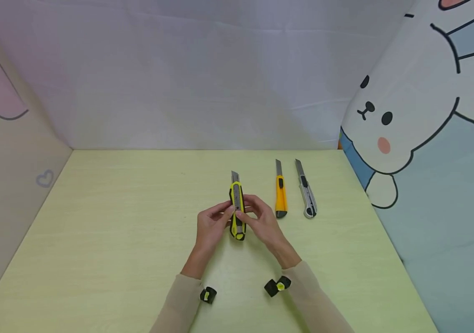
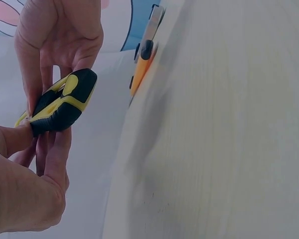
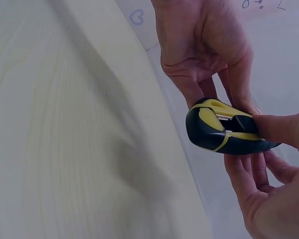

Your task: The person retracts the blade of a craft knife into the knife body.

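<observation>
Both hands meet over the middle of the pale green table (image 1: 108,231), and between them they hold a yellow-and-black utility knife (image 1: 237,210) lifted off the surface, its short blade tip pointing away from the person and its rounded butt end toward them. The left hand (image 1: 211,227) grips the knife from its left side, thumb on the top face and fingers curled beneath the body; the right hand (image 1: 262,221) pinches it from the other side, thumb near the slider on the top face and fingers under the handle. In the left wrist view the black, yellow-striped butt of the knife sits between the fingers of the two hands, and in the right wrist view the same end shows a yellow inset framed by the thumb and fingers. To the right of the hands, lying flat on the table and well clear of them, are an orange utility knife (image 1: 280,196) with a black slider and, just beside it further right, a silver utility knife (image 1: 307,196); both lie roughly parallel with blades extended away from the person. Behind the table hangs a pale sheet (image 1: 203,74), and a rabbit-print cloth (image 1: 428,120) closes off the right side.
</observation>
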Motion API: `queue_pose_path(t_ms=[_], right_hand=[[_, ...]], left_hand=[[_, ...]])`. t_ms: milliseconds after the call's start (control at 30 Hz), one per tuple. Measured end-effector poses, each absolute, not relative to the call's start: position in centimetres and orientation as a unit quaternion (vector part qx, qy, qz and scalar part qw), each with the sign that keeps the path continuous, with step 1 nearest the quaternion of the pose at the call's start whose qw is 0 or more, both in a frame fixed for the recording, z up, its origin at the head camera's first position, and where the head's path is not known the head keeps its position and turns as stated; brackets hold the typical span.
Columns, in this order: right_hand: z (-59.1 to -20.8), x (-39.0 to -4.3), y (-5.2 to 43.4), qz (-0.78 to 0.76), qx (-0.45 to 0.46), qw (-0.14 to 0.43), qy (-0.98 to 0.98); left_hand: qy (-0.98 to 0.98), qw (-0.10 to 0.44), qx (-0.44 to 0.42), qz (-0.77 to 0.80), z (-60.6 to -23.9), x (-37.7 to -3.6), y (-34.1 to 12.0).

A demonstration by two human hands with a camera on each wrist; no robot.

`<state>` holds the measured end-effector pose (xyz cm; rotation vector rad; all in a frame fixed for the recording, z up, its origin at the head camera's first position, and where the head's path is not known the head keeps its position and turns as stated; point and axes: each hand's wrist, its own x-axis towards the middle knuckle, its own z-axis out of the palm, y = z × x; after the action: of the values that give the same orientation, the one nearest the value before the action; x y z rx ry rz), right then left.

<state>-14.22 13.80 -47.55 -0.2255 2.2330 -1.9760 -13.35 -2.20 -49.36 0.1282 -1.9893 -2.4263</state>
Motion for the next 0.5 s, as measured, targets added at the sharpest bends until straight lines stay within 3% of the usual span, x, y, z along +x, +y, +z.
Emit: queue_pose_path(t_ms=[500], right_hand=[[-47.81, -14.19, 13.77, -0.659, -0.072, 0.095, 0.743]], left_hand=[[-0.634, 0.003, 0.036, -0.772, -49.51, -13.46, -2.42]])
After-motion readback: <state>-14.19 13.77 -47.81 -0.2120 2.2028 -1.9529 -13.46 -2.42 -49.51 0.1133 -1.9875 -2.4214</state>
